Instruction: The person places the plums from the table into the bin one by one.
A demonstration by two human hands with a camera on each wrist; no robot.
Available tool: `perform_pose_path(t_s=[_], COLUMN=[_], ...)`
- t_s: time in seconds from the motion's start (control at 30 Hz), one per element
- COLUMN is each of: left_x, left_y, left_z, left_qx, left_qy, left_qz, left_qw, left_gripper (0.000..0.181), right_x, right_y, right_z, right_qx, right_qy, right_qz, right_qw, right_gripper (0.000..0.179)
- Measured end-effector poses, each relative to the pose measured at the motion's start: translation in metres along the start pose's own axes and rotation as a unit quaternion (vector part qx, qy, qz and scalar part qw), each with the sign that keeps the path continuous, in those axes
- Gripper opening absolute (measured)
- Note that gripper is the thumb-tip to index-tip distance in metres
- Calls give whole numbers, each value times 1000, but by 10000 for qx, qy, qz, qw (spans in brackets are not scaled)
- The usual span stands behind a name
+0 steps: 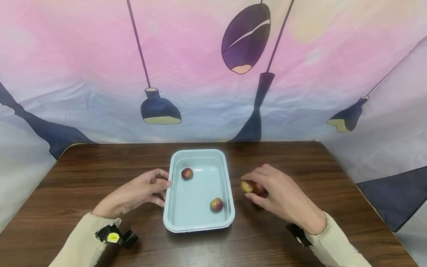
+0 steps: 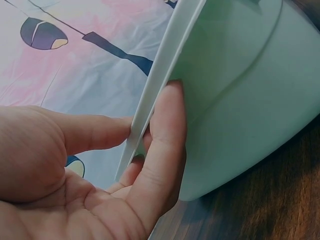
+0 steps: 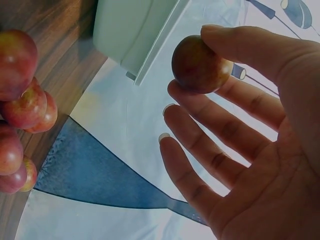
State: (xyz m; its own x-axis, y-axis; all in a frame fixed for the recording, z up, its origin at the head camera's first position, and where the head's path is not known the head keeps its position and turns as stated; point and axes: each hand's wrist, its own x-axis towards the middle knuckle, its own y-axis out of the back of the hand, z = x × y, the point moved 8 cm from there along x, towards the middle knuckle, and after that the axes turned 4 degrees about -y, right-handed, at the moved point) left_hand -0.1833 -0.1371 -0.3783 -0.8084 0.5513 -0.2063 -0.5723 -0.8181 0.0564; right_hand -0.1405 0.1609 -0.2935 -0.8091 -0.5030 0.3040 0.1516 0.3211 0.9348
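Note:
A pale blue-green plastic tray point(image 1: 197, 185) lies on the table with two red-and-yellow plums inside: one plum point(image 1: 187, 174) near its far left corner, another plum point(image 1: 216, 204) at the near right. My left hand point(image 1: 138, 193) pinches the tray's left rim point(image 2: 157, 80), thumb on top and fingers beneath. To the right of the tray, my right hand point(image 1: 283, 196) holds a plum point(image 3: 197, 65) between thumb and fingertips. More plums point(image 3: 27, 107) lie in a cluster on the table by that hand, largely hidden behind it in the head view.
The dark wood-grain table point(image 1: 110, 163) carries all of this. A cloth backdrop point(image 1: 200, 111) printed with lamps hangs behind the table and along its sides. Each wrist wears a black device point(image 1: 116, 235) over a cream sleeve.

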Motion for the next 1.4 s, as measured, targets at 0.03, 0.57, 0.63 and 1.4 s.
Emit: perform_pose_path(t_s=[0.03, 0.57, 0.63, 1.4], left_x=[0, -2, -2, 0], left_y=[0, 2, 3, 1], left_z=[0, 2, 2, 0], left_qx=[8, 98, 121, 89], left_qy=[3, 31, 39, 34], left_qz=[0, 4, 5, -15], left_qw=[10000, 9999, 9999, 10000], left_gripper=[53, 54, 54, 54], right_x=[0, 1, 2, 1], right_y=[0, -3, -3, -8], right_z=[0, -5, -6, -18], right_qx=[4, 97, 124, 259], right_qy=[-12, 142, 160, 631], right_qz=[-5, 76, 104, 498], right_qw=[10000, 9998, 9997, 9964], right_gripper=[33, 33, 33, 37])
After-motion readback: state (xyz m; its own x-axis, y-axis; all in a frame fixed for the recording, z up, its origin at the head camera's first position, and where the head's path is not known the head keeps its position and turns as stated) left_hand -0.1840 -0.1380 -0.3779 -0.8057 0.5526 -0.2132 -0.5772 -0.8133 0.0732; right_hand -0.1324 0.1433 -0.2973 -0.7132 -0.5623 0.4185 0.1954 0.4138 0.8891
